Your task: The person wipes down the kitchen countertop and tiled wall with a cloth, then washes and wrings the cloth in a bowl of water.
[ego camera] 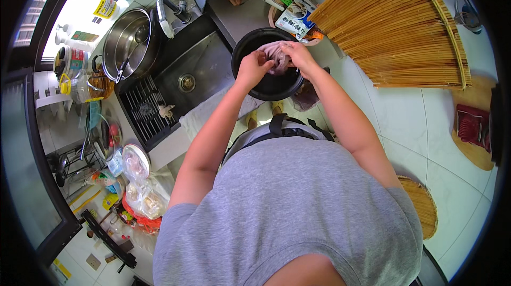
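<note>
Both my hands are over a round black basin beside the corner of the sink counter. Between them is a crumpled pinkish-grey cloth, bunched above the basin's dark inside. My left hand grips the cloth's left side, thumb in front and fingers partly behind it. With thumb and fingers, my right hand pinches its right edge. The cloth's lower folds hang within the rim. What lies at the basin's bottom is too dark to tell.
Left of the basin is a dark sink with a drying rack and a faucet. A steel pot holds a ladle. Behind the basin lies a printed food packet. A slatted bamboo mat juts in at upper right.
</note>
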Demonstrator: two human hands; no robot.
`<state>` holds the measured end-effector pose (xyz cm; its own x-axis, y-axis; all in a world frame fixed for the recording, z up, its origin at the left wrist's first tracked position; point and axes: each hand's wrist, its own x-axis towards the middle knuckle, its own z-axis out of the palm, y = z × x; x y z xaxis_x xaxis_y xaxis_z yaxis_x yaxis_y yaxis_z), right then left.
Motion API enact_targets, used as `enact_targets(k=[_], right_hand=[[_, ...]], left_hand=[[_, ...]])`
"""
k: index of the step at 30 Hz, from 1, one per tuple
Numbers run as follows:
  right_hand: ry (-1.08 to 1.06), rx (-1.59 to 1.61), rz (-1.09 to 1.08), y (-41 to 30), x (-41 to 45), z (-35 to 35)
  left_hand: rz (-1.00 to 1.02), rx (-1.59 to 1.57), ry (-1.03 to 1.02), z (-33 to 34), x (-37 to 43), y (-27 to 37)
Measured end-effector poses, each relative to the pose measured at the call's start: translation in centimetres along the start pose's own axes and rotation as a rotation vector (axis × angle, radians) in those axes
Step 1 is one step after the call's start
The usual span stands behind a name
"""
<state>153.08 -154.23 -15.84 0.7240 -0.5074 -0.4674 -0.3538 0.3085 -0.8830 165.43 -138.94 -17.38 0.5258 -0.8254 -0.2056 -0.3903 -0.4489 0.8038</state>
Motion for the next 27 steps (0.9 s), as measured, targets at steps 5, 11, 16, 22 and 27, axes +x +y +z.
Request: enact_targets(k=[5, 11, 16, 22, 27], right_hand=[[-0.08, 0.35, 0.125, -2.7, -2.2, 1.6], [-0.146, 0.338, 0.017, -3.6, -3.5, 1.3], [0.114, 0.03, -0.137, -3.1, -3.4, -0.1], [0.391, -0.209, -0.399, -4.1, -3.9, -2.7], [0.568, -0.437, -0.402, -4.8, -4.7, -2.6]], left_hand=[[0.003, -0.43, 0.034, -1.1, -1.1, 2.0], [0.054, -0.338, 0.254, -2.2, -0.8, 0.6], [0.027, -0.354, 0.379, -2.7, -0.6, 0.6], [0.002, -0.83, 0.497, -5.3, -1.1, 0.1], [0.086, -0.543, 0.769, -6.5, -1.6, 0.7]])
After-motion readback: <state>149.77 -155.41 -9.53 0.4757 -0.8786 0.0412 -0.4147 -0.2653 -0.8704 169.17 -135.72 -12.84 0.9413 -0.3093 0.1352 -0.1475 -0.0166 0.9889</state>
